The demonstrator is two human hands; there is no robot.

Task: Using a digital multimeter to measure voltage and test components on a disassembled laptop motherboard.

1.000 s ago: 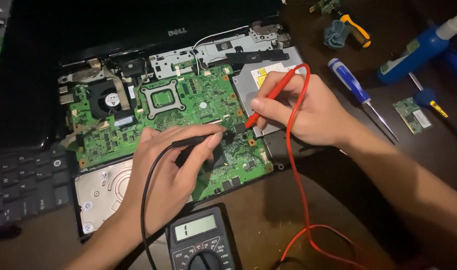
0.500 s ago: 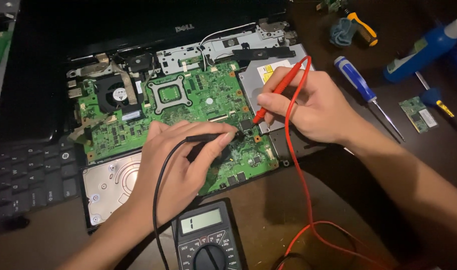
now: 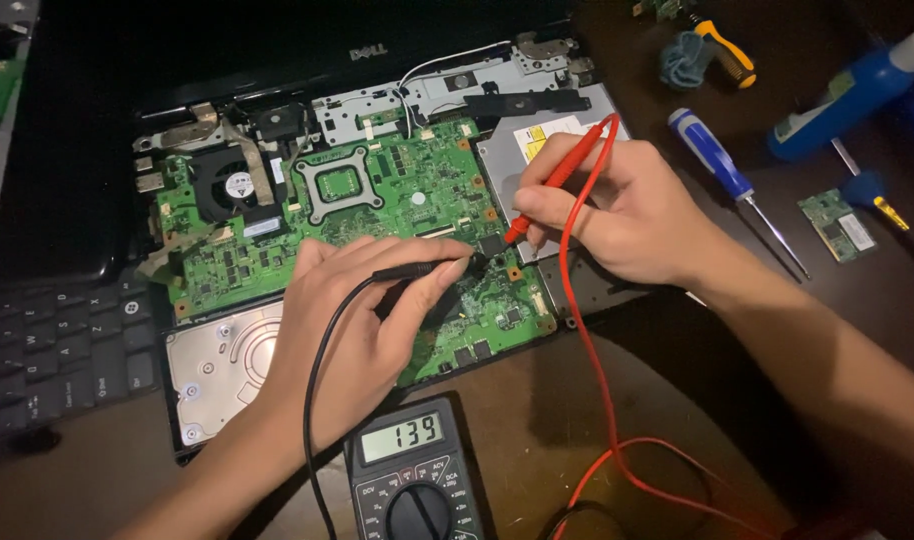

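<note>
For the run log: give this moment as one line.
left hand: holds black probe on green motherboard | right hand: holds red probe there | multimeter: display lit

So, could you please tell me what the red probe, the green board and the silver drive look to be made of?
Red probe: likely matte plastic. Green circuit board: seemingly lacquered laminate, lightly glossy. Silver hard drive: probably bare metal, given its dull sheen.

Both hands, left (image 3: 362, 330) and right (image 3: 617, 215), curl in pinching grips, fingertips nearly meeting.
</note>
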